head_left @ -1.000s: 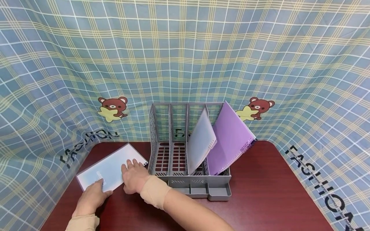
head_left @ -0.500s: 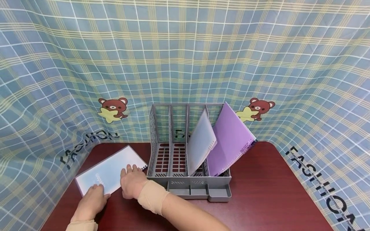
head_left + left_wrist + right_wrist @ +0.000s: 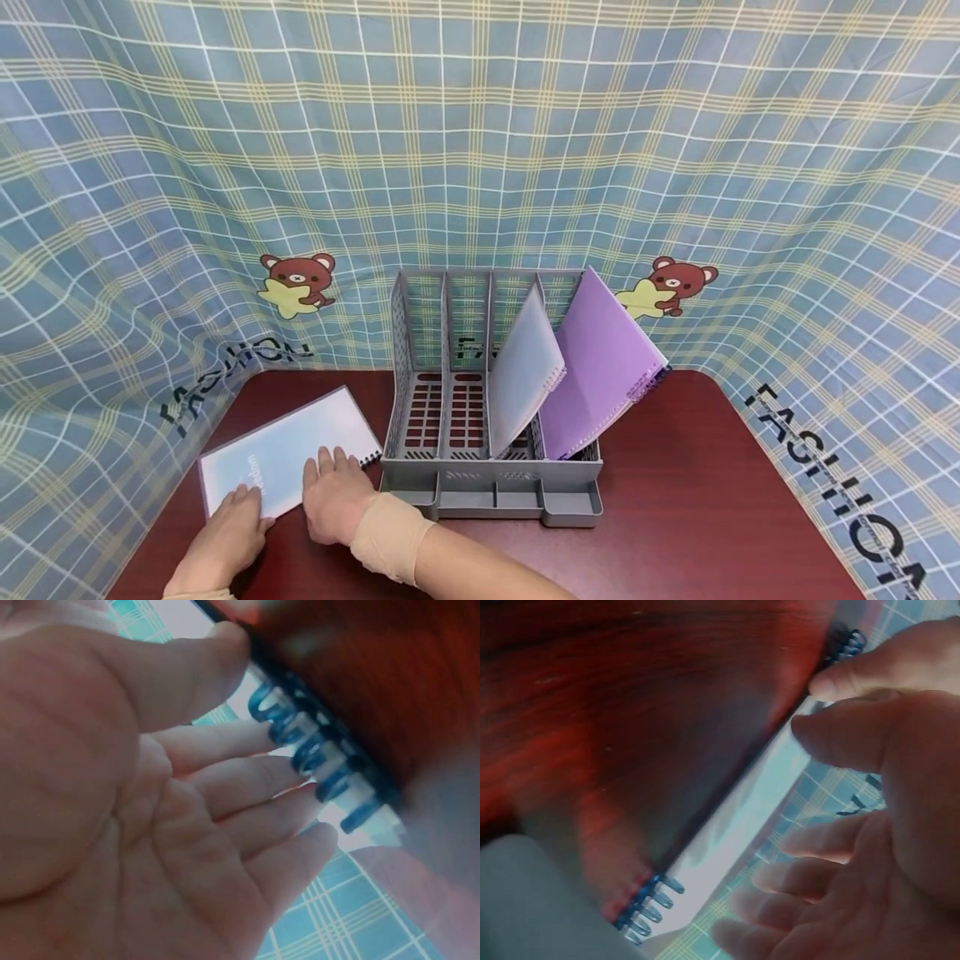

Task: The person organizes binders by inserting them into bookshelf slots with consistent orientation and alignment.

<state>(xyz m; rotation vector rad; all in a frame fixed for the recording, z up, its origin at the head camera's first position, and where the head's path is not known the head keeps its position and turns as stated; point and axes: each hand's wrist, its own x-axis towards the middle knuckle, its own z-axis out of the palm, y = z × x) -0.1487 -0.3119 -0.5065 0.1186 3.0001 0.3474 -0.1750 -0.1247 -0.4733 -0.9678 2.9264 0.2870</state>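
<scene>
A pale blue spiral notebook (image 3: 315,425) with white lettering lies slanted on the table, left of the rack. My left hand (image 3: 234,527) rests its fingers on the cover near the lower left edge. In the left wrist view its thumb (image 3: 195,671) touches the edge beside the dark binding rings (image 3: 319,750), fingers fairly straight. My right hand (image 3: 336,497) reaches the near right part of the notebook, fingertips over the cover. From the right wrist, its fingers (image 3: 795,877) look extended and the thumb (image 3: 840,739) is at the notebook's edge.
A grey file rack (image 3: 491,471) with upright dividers and small front trays stands mid-table. A pale notebook (image 3: 525,375) and a purple spiral notebook (image 3: 603,367) lean in its right slots. Checked curtain (image 3: 480,150) surrounds the dark red table (image 3: 697,500).
The pale blue notebook has slid slightly toward me, with both hands moving along. My right hand has drawn back from the rack's front left tray, which now shows.
</scene>
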